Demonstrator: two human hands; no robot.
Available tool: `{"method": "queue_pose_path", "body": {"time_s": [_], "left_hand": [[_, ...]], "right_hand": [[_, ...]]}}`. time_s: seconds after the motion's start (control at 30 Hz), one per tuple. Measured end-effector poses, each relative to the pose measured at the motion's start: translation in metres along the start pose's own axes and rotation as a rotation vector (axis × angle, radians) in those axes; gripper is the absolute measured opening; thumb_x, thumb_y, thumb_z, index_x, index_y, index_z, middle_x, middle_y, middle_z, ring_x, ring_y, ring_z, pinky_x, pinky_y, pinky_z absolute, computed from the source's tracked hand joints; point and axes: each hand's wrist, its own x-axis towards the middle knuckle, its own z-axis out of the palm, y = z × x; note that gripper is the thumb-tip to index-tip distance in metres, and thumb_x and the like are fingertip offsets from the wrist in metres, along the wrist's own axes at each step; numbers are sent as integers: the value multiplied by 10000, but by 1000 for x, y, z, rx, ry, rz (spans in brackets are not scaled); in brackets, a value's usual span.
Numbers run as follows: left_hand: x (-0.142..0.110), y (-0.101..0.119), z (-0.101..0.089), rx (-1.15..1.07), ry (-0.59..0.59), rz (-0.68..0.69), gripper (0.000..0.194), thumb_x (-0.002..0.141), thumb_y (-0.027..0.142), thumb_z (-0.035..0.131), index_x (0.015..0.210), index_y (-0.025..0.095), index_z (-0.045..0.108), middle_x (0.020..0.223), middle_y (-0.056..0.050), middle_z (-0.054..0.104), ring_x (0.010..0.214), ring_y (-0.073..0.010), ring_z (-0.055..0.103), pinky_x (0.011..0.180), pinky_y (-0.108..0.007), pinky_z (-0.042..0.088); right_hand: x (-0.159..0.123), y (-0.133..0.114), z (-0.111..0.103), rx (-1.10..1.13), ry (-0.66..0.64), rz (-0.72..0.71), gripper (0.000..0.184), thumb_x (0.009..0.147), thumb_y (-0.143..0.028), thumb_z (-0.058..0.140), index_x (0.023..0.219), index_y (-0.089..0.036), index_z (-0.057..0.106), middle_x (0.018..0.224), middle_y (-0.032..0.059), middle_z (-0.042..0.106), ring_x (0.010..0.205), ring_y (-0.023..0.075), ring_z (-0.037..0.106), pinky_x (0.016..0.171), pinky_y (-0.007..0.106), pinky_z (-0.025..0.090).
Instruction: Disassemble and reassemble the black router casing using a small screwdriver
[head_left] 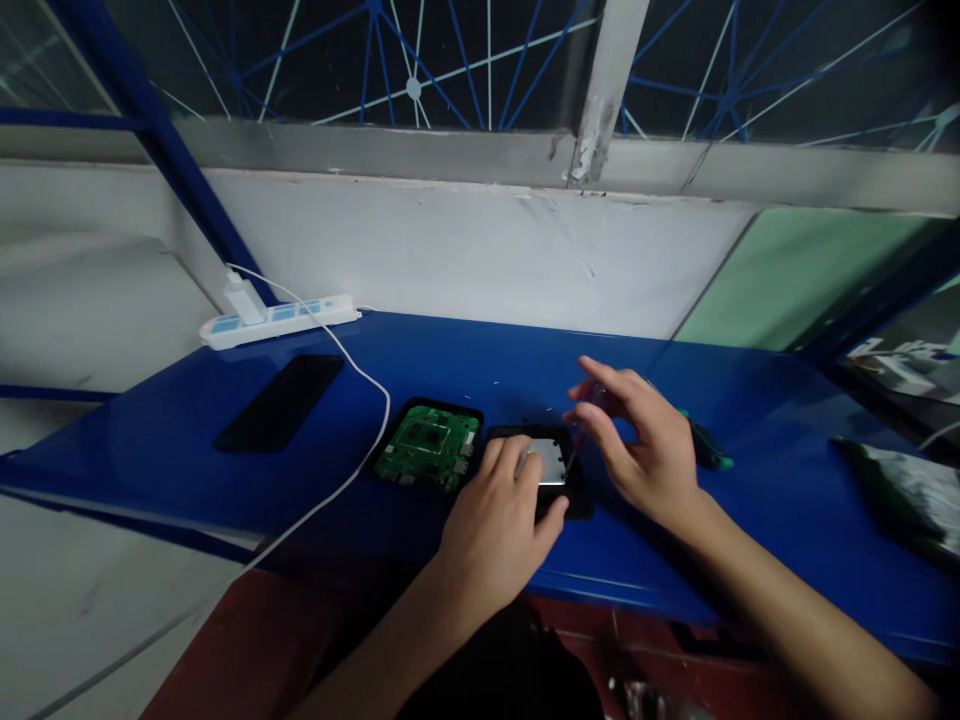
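My left hand (499, 520) is closed over a small black case (577, 497), its fingers curled onto the top and its thumb at the near edge. A flat silver metal plate (551, 460) lies in this case, with dark spots along its right side. My right hand (645, 440) pinches a screwdriver (598, 400) with a clear purplish handle. The thin shaft slants down to the right edge of the silver plate. Just left of the case lies a green circuit board (424, 445) in a black tray-like shell, partly beside my left hand.
A black flat slab (281, 403) lies at left below a white power strip (285, 318) with a plugged-in charger. A white cable (386, 400) crosses the blue table (300, 500). Right of my hands are a green-and-black tool (709, 443) and a silvery bag (911, 490).
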Motion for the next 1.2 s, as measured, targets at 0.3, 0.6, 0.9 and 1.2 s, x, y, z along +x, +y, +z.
{"method": "queue_pose_path", "body": {"time_s": [0.3,0.6,0.9,1.2], "left_hand": [[-1,-1,1,-11,-6,-8,274,894,249,650,1129,163,538,1278,-132,566,1249,-311,502,1000,-484,528],[-2,-3,3,-51,40,13,283,889,242,639,1134,156,525,1246,-130,576,1226,-309,519,1011,-491,519],[-1,-2,1,-28,12,3,251,896,251,638,1115,184,537,1269,-123,571,1245,-311,511,983,-499,542],[-1,1,-1,-21,-16,-18,216,913,245,627,1102,174,549,1288,-130,575,1252,-312,517,961,-481,561]], "right_hand": [[2,5,-4,-39,38,-84,242,940,-363,622,1126,-210,648,838,33,586,728,173,561,658,350,504],[0,2,-4,33,16,36,433,1000,-129,419,1399,-256,528,1093,68,672,796,150,689,721,349,564],[2,3,-4,-73,75,-83,260,893,-135,664,1136,-227,660,824,12,605,717,144,574,634,309,508],[0,-1,-11,80,-31,-17,505,974,-72,466,1437,-269,507,1144,75,702,815,145,711,755,351,573]]}}
